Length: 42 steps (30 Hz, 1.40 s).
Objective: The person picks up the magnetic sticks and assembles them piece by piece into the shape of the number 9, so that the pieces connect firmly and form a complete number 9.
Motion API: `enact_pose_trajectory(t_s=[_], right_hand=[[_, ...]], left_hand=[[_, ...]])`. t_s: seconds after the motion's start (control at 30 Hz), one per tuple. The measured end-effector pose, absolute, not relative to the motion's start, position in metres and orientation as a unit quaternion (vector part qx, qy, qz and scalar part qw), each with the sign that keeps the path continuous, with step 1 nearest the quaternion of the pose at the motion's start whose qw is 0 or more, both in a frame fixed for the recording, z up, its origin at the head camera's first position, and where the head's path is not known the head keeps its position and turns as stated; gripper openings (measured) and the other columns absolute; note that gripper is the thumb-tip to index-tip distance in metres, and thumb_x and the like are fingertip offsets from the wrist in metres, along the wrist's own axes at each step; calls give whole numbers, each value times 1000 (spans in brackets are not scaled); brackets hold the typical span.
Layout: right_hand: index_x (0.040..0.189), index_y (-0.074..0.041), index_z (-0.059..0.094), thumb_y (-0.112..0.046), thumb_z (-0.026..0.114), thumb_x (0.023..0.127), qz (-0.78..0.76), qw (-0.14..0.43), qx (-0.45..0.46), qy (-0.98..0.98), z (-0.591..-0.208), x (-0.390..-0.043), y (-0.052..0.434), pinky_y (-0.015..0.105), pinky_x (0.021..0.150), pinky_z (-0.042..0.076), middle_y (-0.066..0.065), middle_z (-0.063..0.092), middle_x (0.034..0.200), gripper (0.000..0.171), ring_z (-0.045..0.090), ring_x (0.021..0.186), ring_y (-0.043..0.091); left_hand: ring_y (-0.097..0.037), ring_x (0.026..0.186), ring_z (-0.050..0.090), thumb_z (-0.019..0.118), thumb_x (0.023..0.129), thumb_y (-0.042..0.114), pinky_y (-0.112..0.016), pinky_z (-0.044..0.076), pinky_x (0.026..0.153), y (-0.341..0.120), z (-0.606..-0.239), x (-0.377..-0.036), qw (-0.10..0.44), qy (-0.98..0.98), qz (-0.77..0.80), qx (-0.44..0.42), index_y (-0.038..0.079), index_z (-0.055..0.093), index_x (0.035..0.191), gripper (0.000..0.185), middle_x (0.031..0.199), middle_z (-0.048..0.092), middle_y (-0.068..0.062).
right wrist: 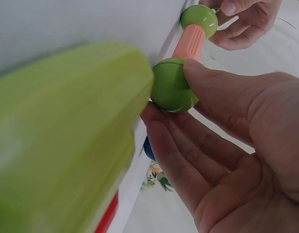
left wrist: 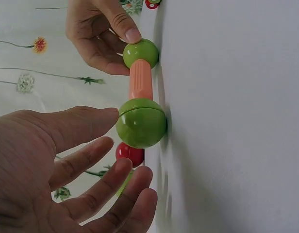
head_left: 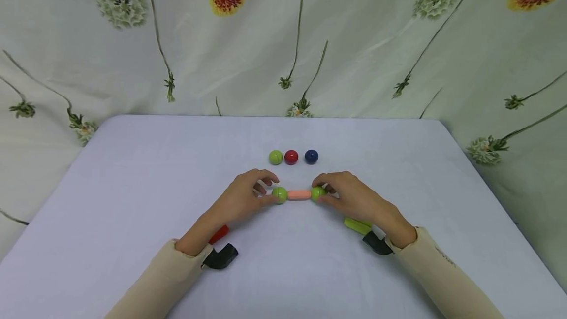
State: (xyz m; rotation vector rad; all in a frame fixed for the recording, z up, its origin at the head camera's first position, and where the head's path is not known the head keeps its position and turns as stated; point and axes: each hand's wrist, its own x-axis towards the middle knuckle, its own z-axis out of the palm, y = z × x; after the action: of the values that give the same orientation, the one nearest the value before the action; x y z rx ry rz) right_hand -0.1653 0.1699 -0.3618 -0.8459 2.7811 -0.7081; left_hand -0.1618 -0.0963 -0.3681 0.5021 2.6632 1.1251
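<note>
A salmon-orange ribbed rod (head_left: 299, 195) lies between two green balls, joining them in a dumbbell shape on the table. My left hand (head_left: 245, 195) is at the left green ball (left wrist: 141, 123). Its thumb tip is at the ball's side, and the other fingers are spread, relaxed and apart from it. At the other end, my right hand (head_left: 354, 196) pinches the right green ball (right wrist: 173, 85) between thumb and fingertips. The head view partly covers that ball with the fingers.
Behind the hands sit a loose green ball (head_left: 275, 157), a red ball (head_left: 291, 157) and a dark blue ball (head_left: 311, 156). A red piece (head_left: 219, 234) is by the left wrist, a yellow-green block (head_left: 358, 226) by the right. Black curved pieces show at both cuffs.
</note>
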Motion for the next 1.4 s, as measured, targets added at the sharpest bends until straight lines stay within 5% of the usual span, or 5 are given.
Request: enact_pose_trajectory(t_s=[0.7, 1.4], right_hand=[[113, -15, 62, -17, 68, 86, -245, 80, -283, 924, -359, -162, 170, 31, 82, 53, -5, 67, 107, 28, 65, 92, 10], [114, -14, 62, -15, 67, 86, -250, 92, -280, 922, -357, -165, 170, 32, 83, 53, -3, 66, 109, 29, 65, 94, 12]], left_hand=[[-20, 93, 50, 66, 85, 15, -32, 43, 76, -166, -356, -122, 65, 931, 311, 180, 21, 63, 112, 28, 101, 60, 0], [-19, 94, 46, 64, 86, 12, -30, 40, 73, -200, -365, -109, 84, 927, 314, 188, 27, 59, 112, 31, 102, 55, -1]])
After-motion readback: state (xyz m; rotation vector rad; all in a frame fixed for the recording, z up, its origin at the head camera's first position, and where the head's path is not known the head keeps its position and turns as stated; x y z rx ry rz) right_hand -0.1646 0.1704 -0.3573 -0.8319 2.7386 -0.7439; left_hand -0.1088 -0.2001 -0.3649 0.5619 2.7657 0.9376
